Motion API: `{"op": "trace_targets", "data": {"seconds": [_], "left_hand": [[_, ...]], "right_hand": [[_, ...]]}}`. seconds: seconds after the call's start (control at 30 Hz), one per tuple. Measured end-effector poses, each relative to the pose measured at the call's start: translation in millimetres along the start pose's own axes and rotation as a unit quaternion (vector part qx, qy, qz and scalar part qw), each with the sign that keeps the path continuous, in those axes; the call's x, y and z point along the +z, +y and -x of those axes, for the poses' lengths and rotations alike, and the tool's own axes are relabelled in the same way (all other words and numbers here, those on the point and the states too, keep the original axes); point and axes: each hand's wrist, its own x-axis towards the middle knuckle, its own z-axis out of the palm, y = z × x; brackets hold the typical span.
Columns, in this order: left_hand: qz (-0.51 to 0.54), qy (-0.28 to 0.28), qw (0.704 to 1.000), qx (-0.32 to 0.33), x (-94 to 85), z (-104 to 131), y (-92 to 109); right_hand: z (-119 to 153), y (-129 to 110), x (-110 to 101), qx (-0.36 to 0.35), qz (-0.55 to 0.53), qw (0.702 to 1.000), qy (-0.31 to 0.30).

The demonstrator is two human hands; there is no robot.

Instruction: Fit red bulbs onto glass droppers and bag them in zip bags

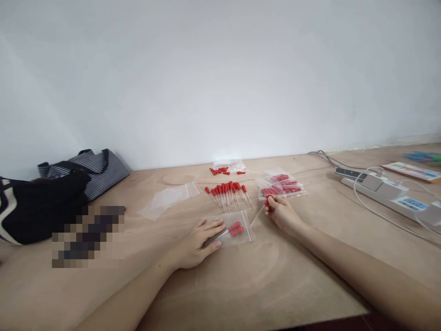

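My left hand (203, 241) lies with fingers spread on a clear zip bag (246, 232), pressing it to the table. Inside that bag are glass droppers with red rubber bulbs (236, 228). My right hand (283, 214) pinches another dropper (267, 200) by its red bulb, its thin glass tube slanting down toward the bag's zip end. Whether the tip touches the bag I cannot tell. Just beyond, several loose droppers (227, 189) lie in a fanned row. Filled bags of droppers (280, 184) are stacked beyond my right hand.
Flat clear bags (170, 197) lie left of the loose droppers. Near the wall are loose red bulbs (217, 171) by a clear bag (230, 164). A power strip (389, 197) with white cables is at right. A striped bag (103, 172) and a black bag (44, 207) sit at left.
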Motion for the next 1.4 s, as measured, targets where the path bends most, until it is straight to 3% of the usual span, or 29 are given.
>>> {"op": "trace_targets", "data": {"seconds": [0.13, 0.37, 0.57, 0.7, 0.8, 0.93, 1.07, 1.23, 1.4], "left_hand": [[-0.001, -0.017, 1.0, -0.001, -2.0, 0.2, 0.4], [0.002, -0.006, 1.0, 0.005, 0.4, -0.2, -2.7], [-0.012, -0.007, 1.0, 0.001, 1.4, -0.2, -3.1], [-0.01, -0.004, 1.0, -0.002, 2.1, -0.3, -2.5], [-0.011, -0.002, 1.0, -0.003, 2.5, -0.3, -2.2], [-0.019, -0.004, 1.0, -0.004, 2.8, -0.8, -1.7], [-0.02, -0.003, 1.0, -0.008, 2.0, -1.2, -0.6], [-0.02, -0.004, 1.0, -0.012, 0.6, -1.3, 1.5], [-0.019, 0.003, 1.0, -0.012, 0.6, -1.2, 1.9]], "right_hand": [[5.4, -4.4, 0.7, 0.004, -0.004, 1.0, 0.015], [0.6, -11.3, -9.0, -0.062, 0.019, 0.996, 0.057], [9.9, -0.3, 3.1, -0.027, -0.01, 0.999, 0.027], [20.2, 0.1, 10.6, 0.05, -0.058, 0.997, 0.005], [25.4, -5.0, 10.7, 0.099, -0.047, 0.993, -0.044], [28.1, -12.7, 5.4, 0.105, 0.078, 0.975, -0.179], [28.1, -14.7, 2.5, 0.062, 0.206, 0.939, -0.269], [23.0, -10.1, 7.9, -0.037, 0.241, 0.907, -0.344], [14.3, -4.0, 16.4, -0.089, 0.275, 0.885, -0.366]]}}
